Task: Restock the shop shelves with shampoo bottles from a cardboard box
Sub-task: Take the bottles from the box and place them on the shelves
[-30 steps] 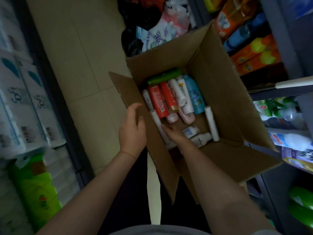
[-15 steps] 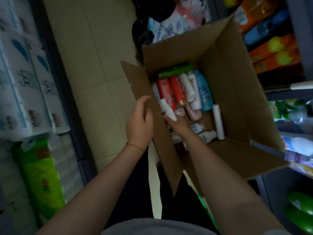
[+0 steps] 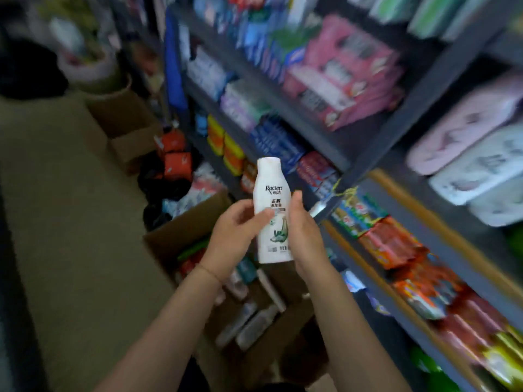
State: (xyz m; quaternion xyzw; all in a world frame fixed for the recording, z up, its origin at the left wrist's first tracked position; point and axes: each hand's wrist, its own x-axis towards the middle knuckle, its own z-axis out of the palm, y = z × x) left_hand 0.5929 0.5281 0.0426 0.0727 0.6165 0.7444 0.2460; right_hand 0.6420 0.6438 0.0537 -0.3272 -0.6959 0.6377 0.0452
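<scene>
Hands (image 3: pixel 268 230) hold white bottle (image 3: pixel 272 210) above stocked box (image 3: pixel 181 233).

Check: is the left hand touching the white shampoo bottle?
Touching. The head view shows the left hand with its fingers curled across the front of the white shampoo bottle.

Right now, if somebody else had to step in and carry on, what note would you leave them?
Left hand and right hand: both grip one white shampoo bottle, upright, lifted clear above the cardboard box.
Box: open on the floor by the shelves, more bottles lying inside.
Done: this bottle is out of the box.
Left: find its spot, shelve it, then the rest.
</scene>
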